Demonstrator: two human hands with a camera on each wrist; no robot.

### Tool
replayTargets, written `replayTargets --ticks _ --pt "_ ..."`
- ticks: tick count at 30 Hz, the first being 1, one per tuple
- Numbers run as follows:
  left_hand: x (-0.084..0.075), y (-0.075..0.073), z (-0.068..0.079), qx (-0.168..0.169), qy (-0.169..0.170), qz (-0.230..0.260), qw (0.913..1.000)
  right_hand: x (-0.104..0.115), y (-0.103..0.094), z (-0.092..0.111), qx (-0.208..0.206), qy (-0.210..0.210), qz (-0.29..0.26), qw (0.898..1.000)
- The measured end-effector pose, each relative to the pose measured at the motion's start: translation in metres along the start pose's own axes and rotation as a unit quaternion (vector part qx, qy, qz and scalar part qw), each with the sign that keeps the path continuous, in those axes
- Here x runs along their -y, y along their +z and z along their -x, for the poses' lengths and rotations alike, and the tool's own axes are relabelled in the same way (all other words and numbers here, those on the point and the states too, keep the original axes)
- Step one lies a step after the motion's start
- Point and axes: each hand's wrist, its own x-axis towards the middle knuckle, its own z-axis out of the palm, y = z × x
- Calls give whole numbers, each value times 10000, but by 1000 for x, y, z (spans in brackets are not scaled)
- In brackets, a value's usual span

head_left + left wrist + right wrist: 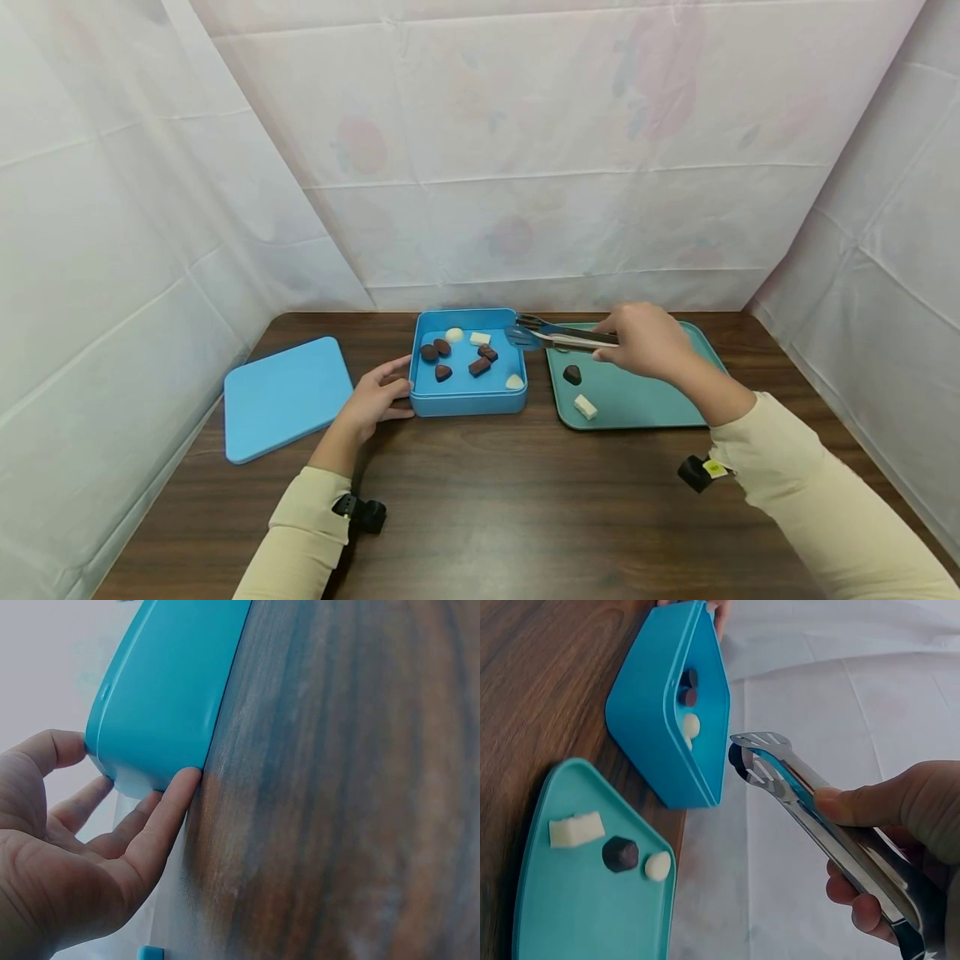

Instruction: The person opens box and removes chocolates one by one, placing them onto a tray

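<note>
My right hand (pixel 647 340) grips metal tongs (pixel 840 851) with slotted tips. A dark chocolate (pixel 739 759) sits pinched between those tips, raised near the right wall of the blue box (pixel 468 404). Inside the box lie several brown and white chocolates, among them a dark bar (pixel 480 367) and a white block (pixel 480 338). Against the box's left side, my left hand (pixel 90 862) rests its fingertips, with the fingers spread. On the green tray (pixel 645 400) are a dark chocolate (pixel 620 854), a white block (pixel 577 829) and a round white piece (pixel 658 866).
A flat blue lid (pixel 288 400) lies on the wooden table (pixel 480 500), left of the box. White sheeting (pixel 480 167) hangs behind the table and on both sides. The tray stands just right of the box, under my right forearm.
</note>
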Motion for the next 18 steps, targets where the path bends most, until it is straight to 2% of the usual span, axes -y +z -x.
replayTargets --ticks 7,18 --pt "13 -5 -12 -79 30 4 10000 -14 -7 12 -2 141 -250 9996" --pt "-7 2 9 4 45 -25 10000 -35 -10 24 15 496 -265 9984"
